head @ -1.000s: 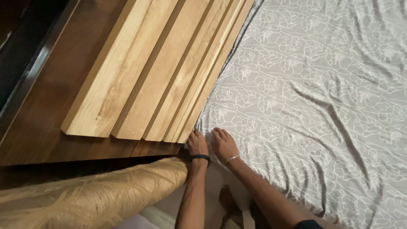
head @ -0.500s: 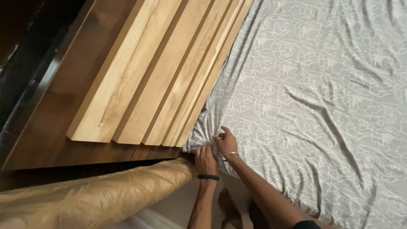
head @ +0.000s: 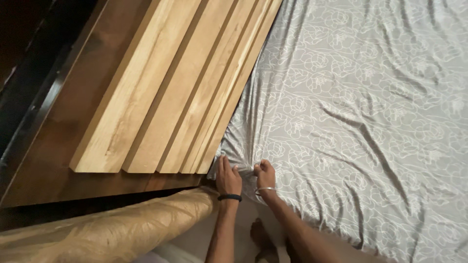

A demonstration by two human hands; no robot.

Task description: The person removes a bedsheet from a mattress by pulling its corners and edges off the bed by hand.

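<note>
A grey bedsheet (head: 351,112) with a white flower pattern covers the mattress, wrinkled in long folds. Both my hands are at its near corner, where it meets the wooden headboard (head: 161,97). My left hand (head: 227,178), with a black band on the wrist, lies flat with its fingers pressed on the sheet's corner beside the headboard's slats. My right hand (head: 263,175), wearing a thin metal bangle, is closed, pinching a fold of the sheet just right of the left hand.
The headboard has light wooden slats on a dark brown panel (head: 63,141). A golden patterned bolster or rolled cloth (head: 112,229) lies below it at the lower left. My bare foot (head: 261,238) stands on the pale floor by the bed.
My left hand has moved up and flattened onto the sheet corner. My right hand has closed from an open pinch into a grip on the fold, slightly lower.
</note>
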